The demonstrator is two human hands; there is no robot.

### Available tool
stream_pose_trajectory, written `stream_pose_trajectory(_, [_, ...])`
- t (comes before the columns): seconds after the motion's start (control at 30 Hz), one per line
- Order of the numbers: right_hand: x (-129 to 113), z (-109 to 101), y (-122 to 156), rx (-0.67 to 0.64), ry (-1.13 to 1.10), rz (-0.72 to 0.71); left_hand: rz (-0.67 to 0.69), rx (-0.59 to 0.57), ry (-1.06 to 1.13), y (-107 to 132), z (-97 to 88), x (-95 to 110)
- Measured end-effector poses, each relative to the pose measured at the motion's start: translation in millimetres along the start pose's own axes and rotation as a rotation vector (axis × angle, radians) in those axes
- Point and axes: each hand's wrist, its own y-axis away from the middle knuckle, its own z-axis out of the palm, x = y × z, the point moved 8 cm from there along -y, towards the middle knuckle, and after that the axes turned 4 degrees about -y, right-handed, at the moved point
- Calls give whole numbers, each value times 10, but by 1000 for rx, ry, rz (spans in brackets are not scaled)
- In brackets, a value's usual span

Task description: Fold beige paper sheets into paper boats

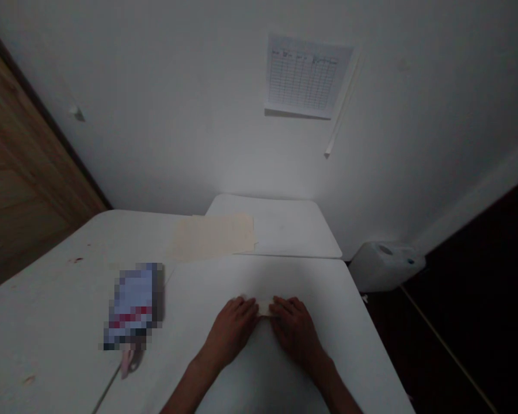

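Observation:
A narrow cream-coloured paper strip (265,308) lies low on the white table (285,374), spanning the gap between my hands. My left hand (236,322) closes on its left end, fingers bent over it. On the other end, my right hand (294,326) has its fingers curled in the same way. Most of the strip is hidden under the fingers, so I cannot tell whether it is folded or rolled. Beyond the hands, flat beige sheets (216,236) of a similar colour rest on the table, partly over a white board (293,227).
To the left lies a blurred blue, white and red packet (132,302), with pinkish scissor-like handles (128,361) below it. A white plastic container (384,264) stands beyond the right table edge. A printed chart (304,75) hangs on the wall; a wooden door (21,155) is at left.

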Motion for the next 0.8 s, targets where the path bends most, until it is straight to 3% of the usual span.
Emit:
stream_pose_trajectory(0.27, [-139,-9,-218,-55,-21,-95,49,-38,-25,-72,56,13])
stream_pose_trajectory(0.5, [-167,63,-240,-28,69,-164,61,53,-6,-117,-61,32])
stream_pose_trajectory(0.8, [-134,152,-135,42,145,-243,102,129,32,-57,-15,79])
